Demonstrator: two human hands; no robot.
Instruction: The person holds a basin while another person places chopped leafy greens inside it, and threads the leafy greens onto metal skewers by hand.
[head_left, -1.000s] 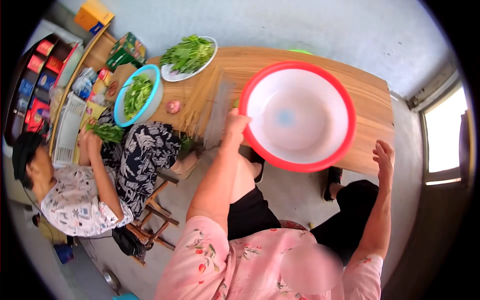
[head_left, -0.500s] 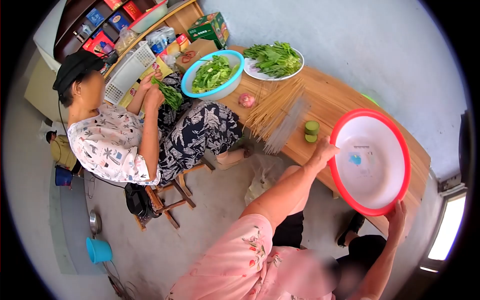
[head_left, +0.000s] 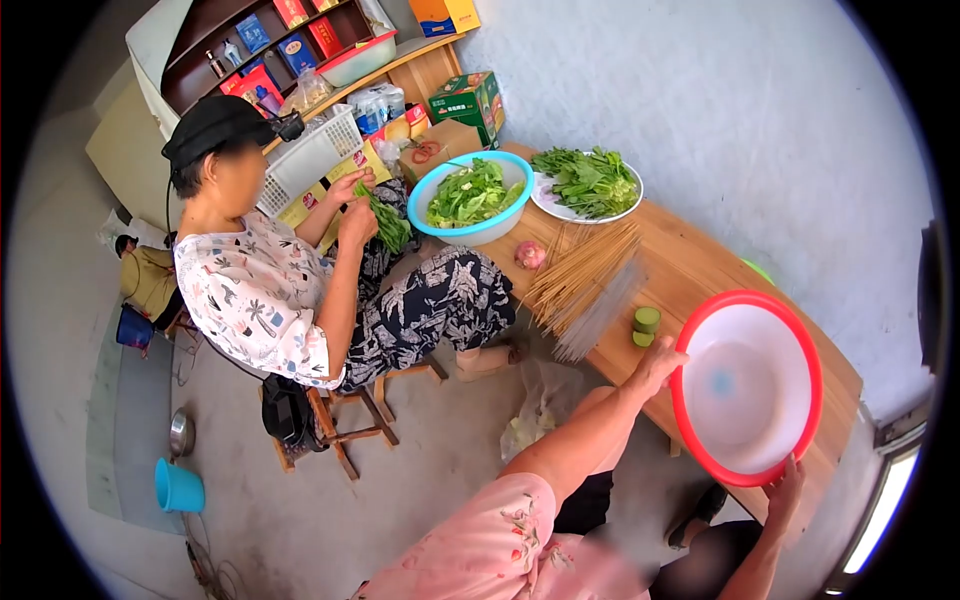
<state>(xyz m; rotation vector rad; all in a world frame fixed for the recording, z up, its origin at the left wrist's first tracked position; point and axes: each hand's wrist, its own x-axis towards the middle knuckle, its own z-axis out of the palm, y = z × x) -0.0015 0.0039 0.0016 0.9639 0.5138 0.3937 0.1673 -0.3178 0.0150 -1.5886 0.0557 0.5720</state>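
A white basin with a red rim is at the right end of the wooden table, its inside showing nothing but a bluish mark on the bottom. My left hand grips the rim on its left side. On the lower right of the same rim, my right hand is closed. Just left of the basin stand two green cut vegetable pieces. Bundles of thin tan sticks and grey sticks lie farther along the tabletop. I cannot tell whether the basin rests on the wood.
A pinkish onion, a blue-rimmed basin of leaves and a plate of greens share the wooden table. Seated at left, a person holds greens. Behind are boxes and a shelf.
My view has tilted, so the table and the other person appear lower in the picture. Both hands keep their hold on the basin, which stays over the same table end.
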